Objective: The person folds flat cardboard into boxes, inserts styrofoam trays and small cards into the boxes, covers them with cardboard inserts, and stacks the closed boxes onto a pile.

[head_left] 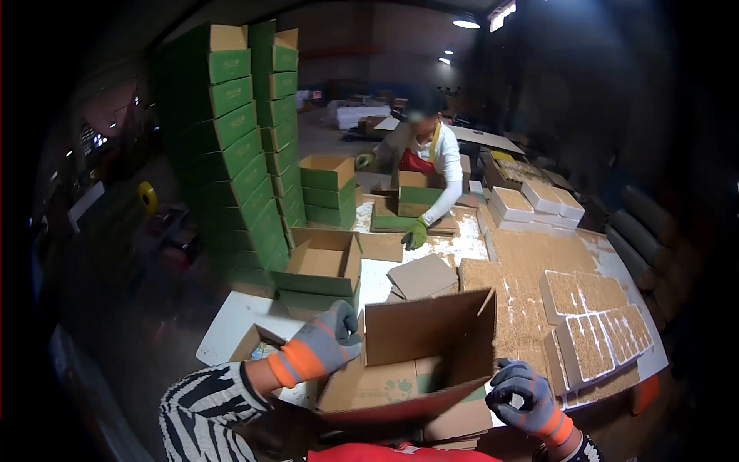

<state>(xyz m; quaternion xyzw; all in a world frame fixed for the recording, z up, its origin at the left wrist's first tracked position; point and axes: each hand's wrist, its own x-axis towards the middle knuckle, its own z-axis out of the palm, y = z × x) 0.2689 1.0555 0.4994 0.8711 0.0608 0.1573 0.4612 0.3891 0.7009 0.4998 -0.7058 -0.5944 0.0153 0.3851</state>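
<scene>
An open cardboard box (431, 331), brown inside with a green print on its bottom, is tilted in front of me. My left hand (331, 339), in a grey glove with an orange cuff, has its fingers curled at the box's left edge. At the right corner, my right hand (527, 396), gloved the same way, is closed with thumb and fingertips against the box edge. Flat cardboard pieces (422, 276) lie just beyond the box. To the left stands another open green box (323, 258), stacked on one below.
Tall stacks of green boxes (235, 115) rise at the left. White-edged blocks with tan, grainy tops (604, 343) sit on the table's right side. Across the table, a co-worker (443, 165) in green gloves reaches over flat cardboard beside a green box.
</scene>
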